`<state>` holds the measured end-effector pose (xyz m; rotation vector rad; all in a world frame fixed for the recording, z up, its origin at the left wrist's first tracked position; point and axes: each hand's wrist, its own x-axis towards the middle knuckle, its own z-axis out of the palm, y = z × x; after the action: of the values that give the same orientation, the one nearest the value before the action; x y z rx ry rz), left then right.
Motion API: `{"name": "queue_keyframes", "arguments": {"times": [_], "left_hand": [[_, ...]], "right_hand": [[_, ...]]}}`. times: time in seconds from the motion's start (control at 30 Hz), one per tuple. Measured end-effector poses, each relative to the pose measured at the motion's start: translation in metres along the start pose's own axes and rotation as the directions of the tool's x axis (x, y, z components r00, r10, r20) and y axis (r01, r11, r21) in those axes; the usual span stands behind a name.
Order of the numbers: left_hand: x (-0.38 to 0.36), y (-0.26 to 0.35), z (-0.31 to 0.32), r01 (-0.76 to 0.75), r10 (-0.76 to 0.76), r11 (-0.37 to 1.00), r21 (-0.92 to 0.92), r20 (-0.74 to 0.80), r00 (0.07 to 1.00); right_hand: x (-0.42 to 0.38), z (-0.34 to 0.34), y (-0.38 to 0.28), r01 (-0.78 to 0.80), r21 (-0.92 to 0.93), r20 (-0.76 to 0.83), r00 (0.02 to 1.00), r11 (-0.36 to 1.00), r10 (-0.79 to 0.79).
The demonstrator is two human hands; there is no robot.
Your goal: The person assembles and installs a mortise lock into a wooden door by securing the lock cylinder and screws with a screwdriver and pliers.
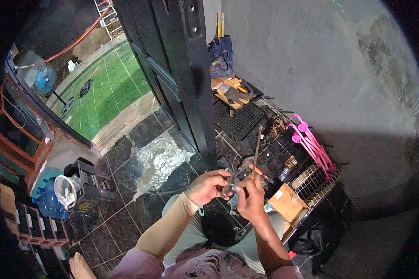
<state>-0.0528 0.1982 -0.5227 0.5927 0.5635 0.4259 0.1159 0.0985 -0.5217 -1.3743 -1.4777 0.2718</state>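
Note:
In front of my lap, both hands are close together. My left hand (208,188) has its fingers closed around a small dark, metallic-looking piece (226,189). Beside it my right hand (251,199) is also closed, thumb toward that piece. From its fingers a long thin brownish rod (258,151) sticks up and away from me; I cannot tell what kind of tool it is. Behind the hands an orange-handled tool (260,171) lies among small scattered items on the tiled floor.
A tall dark door (181,69) stands ahead. On the right are a wire rack (307,186), pink tubing (309,146), an opened cardboard box (287,203) and a black grid tray (239,120). Silver foil (160,158) lies left, near a clear bucket (68,190) and blue water jug (51,202).

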Motion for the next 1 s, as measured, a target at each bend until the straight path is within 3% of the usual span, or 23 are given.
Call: {"name": "queue_keyframes", "arguments": {"times": [0.07, 0.17, 0.27, 0.37, 0.43, 0.53, 0.57, 0.63, 0.67, 0.73, 0.8, 1.0], "left_hand": [[0.001, -0.016, -0.013, -0.014, 0.014, 1.000, 0.010, 0.024, 1.000], [-0.004, -0.033, -0.014, -0.176, 0.176, 0.982, 0.060, 0.015, 0.984], [-0.019, -0.032, 0.001, -0.314, 0.312, 0.933, 0.175, 0.039, 0.949], [-0.034, -0.019, 0.026, -0.438, 0.455, 0.756, 0.486, 0.090, 0.886], [-0.041, -0.009, 0.038, -0.482, 0.512, 0.603, 0.636, 0.155, 0.845], [-0.045, -0.001, 0.046, -0.594, 0.618, 0.345, 0.726, 0.301, 0.726], [-0.050, 0.000, 0.050, -0.553, 0.559, 0.537, 0.637, 0.222, 0.799], [-0.052, 0.002, 0.051, -0.522, 0.532, 0.622, 0.584, 0.175, 0.829], [-0.053, 0.006, 0.047, -0.468, 0.462, 0.748, 0.471, 0.138, 0.876], [-0.054, 0.011, 0.039, -0.315, 0.299, 0.929, 0.194, 0.109, 0.948], [-0.055, 0.014, 0.031, -0.232, 0.222, 0.966, 0.114, 0.089, 0.971], [-0.044, 0.017, -0.003, -0.006, -0.006, 0.998, 0.063, 0.194, 0.981]], "right_hand": [[-0.016, 0.008, 0.013, 0.059, -0.044, 0.010, 0.998, 0.997, -0.058], [-0.027, 0.009, 0.008, -0.218, 0.159, 0.057, 0.976, 0.963, 0.212], [-0.034, 0.010, 0.013, -0.331, 0.238, 0.076, 0.943, 0.913, 0.323], [-0.034, 0.006, 0.004, -0.364, 0.407, 0.166, 0.931, 0.838, 0.324], [-0.024, -0.004, -0.021, -0.593, 0.533, 0.331, 0.803, 0.603, 0.496], [-0.014, -0.006, -0.037, -0.495, 0.527, 0.223, 0.865, 0.691, 0.449], [-0.012, -0.005, -0.038, -0.366, 0.465, 0.140, 0.929, 0.806, 0.342], [-0.008, -0.005, -0.035, -0.084, 0.292, 0.006, 0.996, 0.953, 0.086], [-0.007, -0.005, -0.035, -0.081, 0.259, 0.012, 0.997, 0.962, 0.081], [0.000, -0.009, -0.049, 0.078, 0.077, -0.023, 0.997, 0.994, -0.076], [0.002, -0.007, -0.053, 0.204, -0.015, -0.031, 0.978, 0.979, -0.204], [-0.005, 0.001, -0.051, 0.313, -0.142, 0.066, 0.950, 0.939, -0.306]]}}
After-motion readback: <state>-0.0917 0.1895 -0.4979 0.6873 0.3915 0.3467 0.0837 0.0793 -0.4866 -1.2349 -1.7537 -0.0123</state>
